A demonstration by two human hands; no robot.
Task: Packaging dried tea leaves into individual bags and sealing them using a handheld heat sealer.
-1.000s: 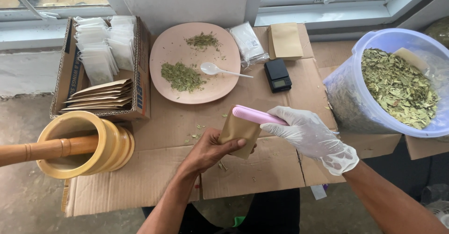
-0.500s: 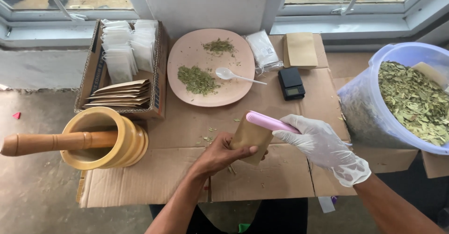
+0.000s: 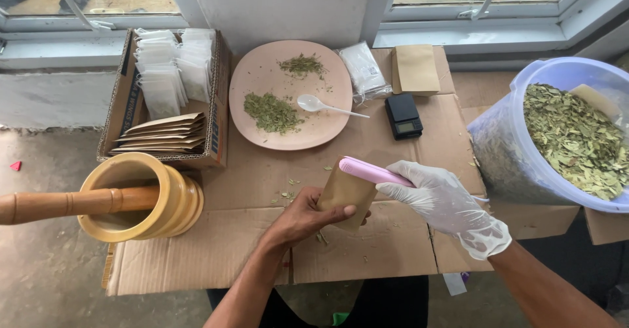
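A: Biggest first?

B: Flattened cardboard sheet [image 3: 393, 236] as worktop. Far right, large translucent tub [image 3: 498, 157] heaped with dried green leaves. Near left, yellow wooden mortar [image 3: 141, 197] with pestle [image 3: 59, 205] lying across the rim. Far left, cardboard box [image 3: 131, 98] of white filter bags and a stack of brown sachets.

A: And in the middle?

B: Far centre, pink plate [image 3: 327, 128] with two small piles of crushed leaf and a white spoon [image 3: 321, 105]. Right of it, a clear packet, a brown pouch lying flat, a small black pocket scale [image 3: 403, 116].

A: Hands?

B: Near centre. Bare left hand [image 3: 301, 216] wrapped around a brown paper sachet [image 3: 344, 190], thumb pressed across the front, sachet upright above the cardboard. Gloved right hand [image 3: 445, 200] gripping a pink clamp-style sealer [image 3: 370, 171], closed over the sachet's top edge.

A: How far along?

B: Seemingly mid-batch: several sachets already stacked in the box, this one at the sealing step, plenty of leaf left in tub and on plate.
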